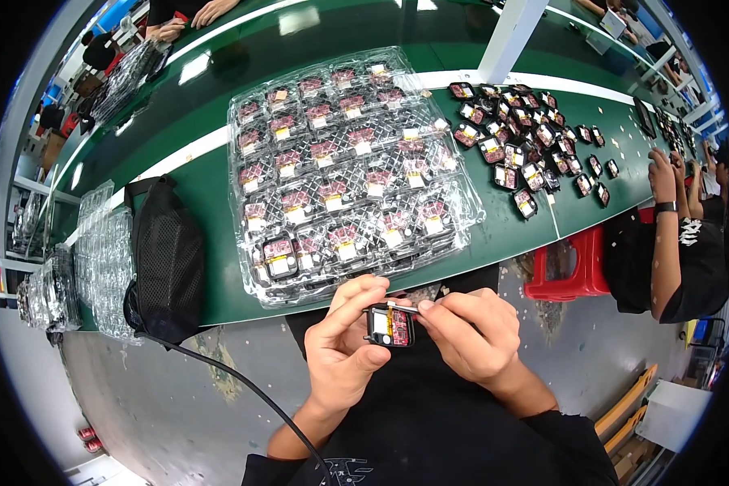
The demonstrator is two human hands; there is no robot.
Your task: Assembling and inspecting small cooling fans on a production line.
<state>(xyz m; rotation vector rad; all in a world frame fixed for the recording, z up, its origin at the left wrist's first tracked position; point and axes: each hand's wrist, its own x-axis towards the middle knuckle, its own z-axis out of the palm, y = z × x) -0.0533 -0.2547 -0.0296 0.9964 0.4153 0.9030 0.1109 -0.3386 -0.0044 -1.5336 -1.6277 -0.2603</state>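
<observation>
In front of my body, my left hand [344, 344] is closed around the edges of a small black device casing [391, 326]. The casing is open-faced, with a red circuit board, a yellow strip and a white block inside. My right hand [474, 332] pinches a thin pale stick-like piece [403, 308] at the casing's upper edge; its exact kind is too small to tell. Just beyond my hands, a stack of clear plastic trays [239, 202] holds rows of similar casings. One casing [279, 256] lies on top at its near left corner.
Loose casings [514, 134] are heaped right of the trays on the green table [494, 235]. A black mesh bag [168, 259] and more clear trays [105, 267] stand left. A black cable [243, 377] crosses my left forearm. A red stool [571, 267] and a co-worker [664, 267] are right.
</observation>
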